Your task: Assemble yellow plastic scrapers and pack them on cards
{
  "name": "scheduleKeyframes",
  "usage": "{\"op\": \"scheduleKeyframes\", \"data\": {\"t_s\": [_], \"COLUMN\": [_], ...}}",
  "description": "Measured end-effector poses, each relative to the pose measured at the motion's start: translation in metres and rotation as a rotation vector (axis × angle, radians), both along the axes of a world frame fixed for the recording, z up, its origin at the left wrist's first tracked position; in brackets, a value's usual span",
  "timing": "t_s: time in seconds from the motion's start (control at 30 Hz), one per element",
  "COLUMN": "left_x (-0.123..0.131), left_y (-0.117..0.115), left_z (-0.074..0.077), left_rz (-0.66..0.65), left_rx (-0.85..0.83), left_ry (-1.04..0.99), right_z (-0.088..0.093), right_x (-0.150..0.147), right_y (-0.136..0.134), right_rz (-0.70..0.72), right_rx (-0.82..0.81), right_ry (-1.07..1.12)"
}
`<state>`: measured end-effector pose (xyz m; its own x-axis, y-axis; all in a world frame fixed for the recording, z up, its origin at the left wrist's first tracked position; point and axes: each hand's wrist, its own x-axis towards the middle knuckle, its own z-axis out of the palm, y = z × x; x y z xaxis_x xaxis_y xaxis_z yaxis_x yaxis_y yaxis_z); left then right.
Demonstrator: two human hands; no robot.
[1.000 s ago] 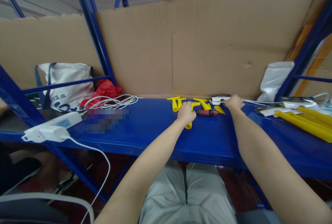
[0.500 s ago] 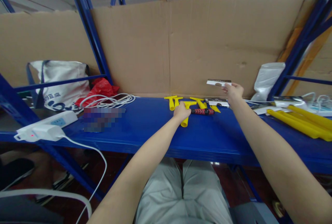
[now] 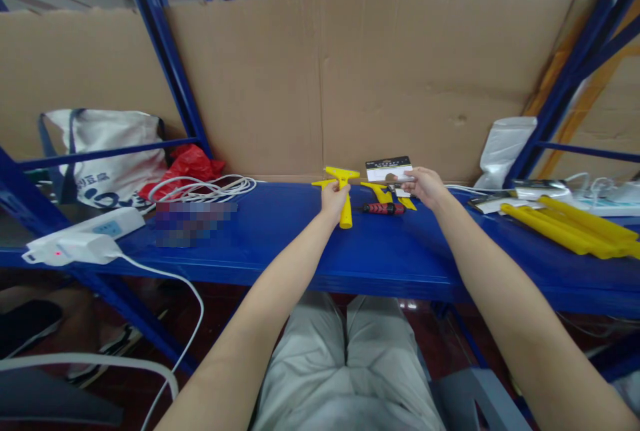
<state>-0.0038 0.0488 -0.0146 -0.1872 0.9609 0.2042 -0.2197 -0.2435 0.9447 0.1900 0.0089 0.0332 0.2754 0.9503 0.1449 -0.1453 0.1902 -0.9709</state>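
Yellow tool (image 3: 345,210) and printed card (image 3: 389,170) held up at blue surface (image 3: 280,238)

A person in grey trousers (image 3: 345,364) sat close to the front edge of the surface, as another person's leg (image 3: 75,331) showed at lower left. A white power strip (image 3: 127,223) lay near the edge on that side, a small red light glowing on its plugged-in adapter (image 3: 83,250). Long yellow pieces (image 3: 570,226) lay together at far right.

At center, the left grip (image 3: 334,198) was closed around the yellow tool, its crossbar uppermost and its handle pointing down toward the person; whether the handle's end touched the surface could not be told. A red-and-black handle (image 3: 384,208) lay just to the tool's right. Beyond it, the right grip (image 3: 424,184) pinched the black-and-white printed card by its right edge, thumb and fingers together on it, raised in front of other yellow tools (image 3: 380,193), partly hidden.

Farther back sat a coil of white cable (image 3: 220,189), a red plastic bag (image 3: 187,166) and a lettered tote bag (image 3: 113,161) at left, with a white packet (image 3: 507,151) upright at right. A cardboard panel (image 3: 390,71) stood behind.
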Motion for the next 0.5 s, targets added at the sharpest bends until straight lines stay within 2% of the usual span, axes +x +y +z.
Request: {"op": "scheduleKeyframes", "data": {"t_s": [0.13, 0.3, 0.5], "left_x": [-0.01, -0.016, -0.017], "left_y": [0.007, 0.012, 0.013], "left_z": [0.007, 0.011, 0.012], "left_rz": [0.087, 0.218, 0.178], "left_rx": [-0.071, -0.128, -0.143], "left_ry": [-0.225, -0.353, -0.478], "right_z": [-0.004, -0.011, -0.016], "right_x": [0.0, 0.0, -0.003], "right_y": [-0.002, 0.0, 0.004], "right_rz": [0.193, 0.457, 0.616], "right_rx": [-0.015, 0.005, 0.02], "right_ry": [-0.092, -0.173, -0.169]}}
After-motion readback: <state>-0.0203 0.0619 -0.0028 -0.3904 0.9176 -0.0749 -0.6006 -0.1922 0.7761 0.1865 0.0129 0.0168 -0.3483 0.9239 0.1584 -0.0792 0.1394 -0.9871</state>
